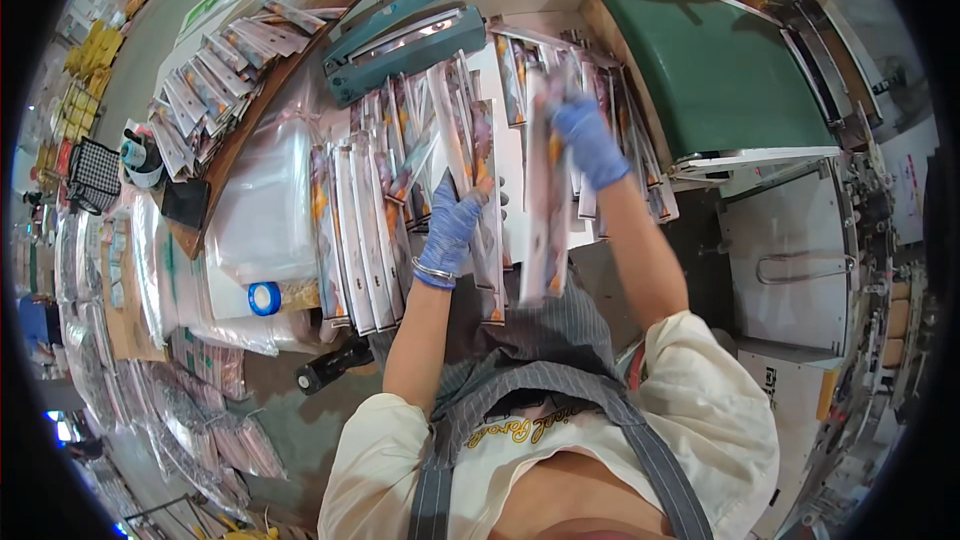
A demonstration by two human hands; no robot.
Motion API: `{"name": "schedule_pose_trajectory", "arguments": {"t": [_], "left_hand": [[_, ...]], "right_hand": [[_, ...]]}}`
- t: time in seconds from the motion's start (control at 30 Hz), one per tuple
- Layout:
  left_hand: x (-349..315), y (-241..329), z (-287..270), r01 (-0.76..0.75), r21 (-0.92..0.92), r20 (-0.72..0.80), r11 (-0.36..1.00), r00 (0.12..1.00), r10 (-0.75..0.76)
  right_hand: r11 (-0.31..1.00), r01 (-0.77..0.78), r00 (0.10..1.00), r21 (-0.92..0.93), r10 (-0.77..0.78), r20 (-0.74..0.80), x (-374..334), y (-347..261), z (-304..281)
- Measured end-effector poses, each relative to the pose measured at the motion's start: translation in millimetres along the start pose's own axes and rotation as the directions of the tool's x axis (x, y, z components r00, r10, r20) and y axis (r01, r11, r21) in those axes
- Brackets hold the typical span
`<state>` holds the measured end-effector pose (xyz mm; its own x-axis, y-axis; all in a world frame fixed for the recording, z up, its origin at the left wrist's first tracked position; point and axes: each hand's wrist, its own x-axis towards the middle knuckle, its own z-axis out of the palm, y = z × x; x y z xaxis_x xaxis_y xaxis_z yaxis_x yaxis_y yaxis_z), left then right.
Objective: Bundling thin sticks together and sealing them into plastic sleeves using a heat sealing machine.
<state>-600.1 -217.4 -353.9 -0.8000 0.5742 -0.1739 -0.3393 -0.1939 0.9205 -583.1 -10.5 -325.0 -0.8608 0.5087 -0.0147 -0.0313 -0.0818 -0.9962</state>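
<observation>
My left hand (pixel 452 225), in a blue glove, is closed around long, narrow flat packs (pixel 487 240) with pale edges and orange-and-dark printing. My right hand (pixel 592 140), also blue-gloved, grips the upper part of another long flat pack (pixel 543 215); both are smeared by motion. This pack hangs upright beside the left hand's packs, a small gap apart. To the left of my left hand, a row of similar packs (pixel 362 240) leans side by side on the table. More packs (pixel 515 75) lie beyond my hands. How many packs each hand holds is hard to make out.
A teal hand-lever sealer (pixel 405 45) stands at the table's back. Clear plastic bags (pixel 262 205) and a blue tape roll (pixel 264 299) lie left. Further left, a brown board (pixel 262 105) bears piled packs. A green conveyor belt (pixel 705 65) rises at the right.
</observation>
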Motion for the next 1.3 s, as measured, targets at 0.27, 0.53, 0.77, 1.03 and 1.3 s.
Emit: {"name": "schedule_pose_trajectory", "arguments": {"t": [0.27,0.53,0.77,1.03,1.3], "left_hand": [[32.3,-17.4,29.7,-0.09,-0.038,-0.018,0.995,0.996,0.089],[48.3,-34.4,28.4,-0.054,0.074,-0.193,0.996,0.979,0.067],[48.2,-37.6,23.8,-0.07,0.142,-0.221,0.987,0.97,0.1],[36.9,-24.1,30.7,-0.146,-0.229,-0.203,0.962,0.974,0.099],[31.5,-9.7,28.1,-0.029,-0.056,-0.143,0.998,0.99,0.021]], "right_hand": [[0.83,0.199,0.977,-0.521,-0.208,0.041,12.7,15.2,-4.1],[0.969,-0.076,0.996,-0.236,0.061,-0.071,-28.6,9.1,29.3],[0.881,0.101,0.978,-0.462,-0.173,-0.116,-27.4,-0.8,31.2],[0.732,0.221,0.964,-0.644,-0.263,0.032,-29.2,2.8,42.1],[-0.001,0.015,0.759,-1.0,-0.651,0.012,46.8,-35.0,-36.7]]}}
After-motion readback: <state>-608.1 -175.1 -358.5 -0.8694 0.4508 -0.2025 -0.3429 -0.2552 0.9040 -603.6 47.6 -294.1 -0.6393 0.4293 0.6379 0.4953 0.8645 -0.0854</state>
